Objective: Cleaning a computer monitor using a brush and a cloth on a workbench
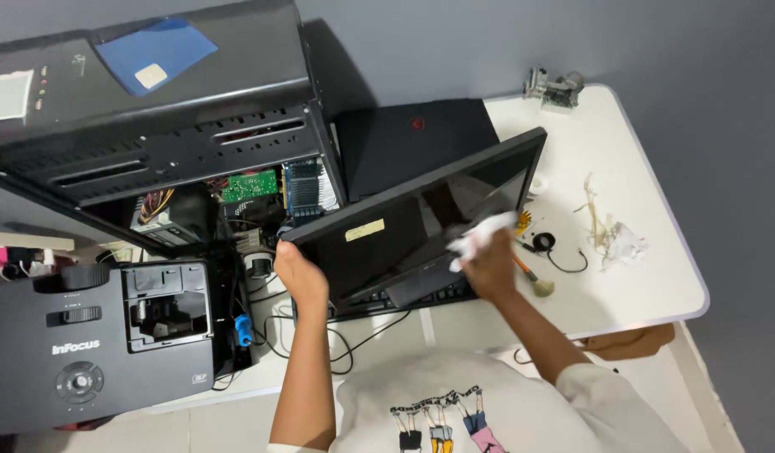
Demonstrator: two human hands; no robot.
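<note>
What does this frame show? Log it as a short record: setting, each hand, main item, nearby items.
setting: white table against a grey wall, seen from above
left hand: grips the left edge of the open laptop, steadying it
right hand: presses a crumpled white cloth on the laptop's dark screen
nearby left: open black computer case with its boards showing, black projector
nearby right: small brush, crumpled white scraps
</note>
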